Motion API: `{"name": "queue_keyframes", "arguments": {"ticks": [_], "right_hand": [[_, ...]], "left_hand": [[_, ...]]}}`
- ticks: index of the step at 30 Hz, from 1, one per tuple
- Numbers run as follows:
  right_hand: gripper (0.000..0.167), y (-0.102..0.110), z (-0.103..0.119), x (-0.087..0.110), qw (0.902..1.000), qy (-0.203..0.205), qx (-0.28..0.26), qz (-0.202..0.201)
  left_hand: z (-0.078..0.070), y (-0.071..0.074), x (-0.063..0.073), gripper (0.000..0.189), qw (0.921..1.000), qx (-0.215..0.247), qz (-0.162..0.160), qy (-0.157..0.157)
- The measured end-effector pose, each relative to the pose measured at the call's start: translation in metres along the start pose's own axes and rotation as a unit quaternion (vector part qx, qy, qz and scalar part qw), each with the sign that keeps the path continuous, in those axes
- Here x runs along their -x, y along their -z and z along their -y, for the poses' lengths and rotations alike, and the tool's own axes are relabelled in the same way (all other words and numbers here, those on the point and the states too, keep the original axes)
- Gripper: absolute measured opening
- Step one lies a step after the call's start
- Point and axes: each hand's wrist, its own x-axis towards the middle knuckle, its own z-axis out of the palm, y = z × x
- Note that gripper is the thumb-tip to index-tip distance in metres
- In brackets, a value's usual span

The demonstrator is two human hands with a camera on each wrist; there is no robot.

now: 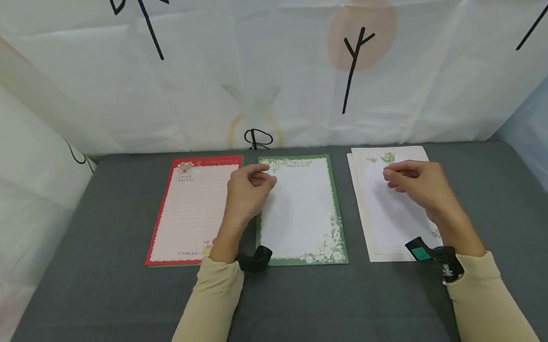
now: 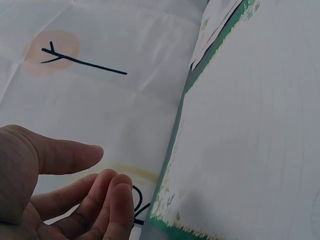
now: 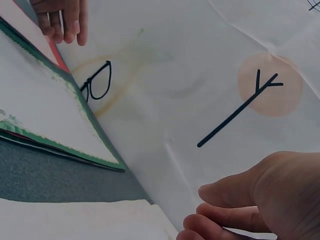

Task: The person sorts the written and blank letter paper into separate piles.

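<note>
Between the red-bordered paper and the green-bordered paper (image 1: pixel 300 213) hovers my left hand (image 1: pixel 250 190), its fingers loosely bent. In the left wrist view the left thumb (image 2: pixel 75 157) stands apart from the fingertips with nothing between them. My right hand (image 1: pixel 421 184) is over the white paper (image 1: pixel 393 225) on the right, fingers loosely curled and holding nothing visible. The red-bordered paper (image 1: pixel 191 209) lies at the left, partly hidden by the left hand and wrist. Green edging shows under it. Floral prints decorate the sheets, and the white one lies slightly askew on another pale sheet.
A dark grey cloth (image 1: pixel 332 312) covers the table. White fabric (image 1: pixel 288 78) with line drawings hangs behind its far edge, and more fabric hangs at both sides. Dark straps (image 1: pixel 256 259) circle both wrists.
</note>
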Motion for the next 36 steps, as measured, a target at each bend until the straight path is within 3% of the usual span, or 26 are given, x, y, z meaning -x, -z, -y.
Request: {"name": "queue_keyframes", "arguments": {"ticks": [10,16,23,36], "right_hand": [[0.037,-0.021,0.013,-0.003,0.9983,0.023,-0.037,0.039],[0.034,-0.039,0.017,-0.005,0.9965,0.037,-0.063,0.042],[0.031,-0.055,0.013,-0.007,0.9938,0.036,-0.09,0.055],[0.041,-0.066,0.006,-0.006,0.9916,0.012,-0.091,0.091]], "left_hand": [[0.009,0.021,0.003,0.033,0.9999,-0.008,-0.012,0.004],[0.015,0.021,0.002,0.032,0.9996,-0.011,-0.011,0.025],[0.019,0.02,0.0,0.03,0.9991,-0.029,-0.01,0.027],[0.022,0.018,0.002,0.046,0.9949,-0.042,0.067,0.062]]}}
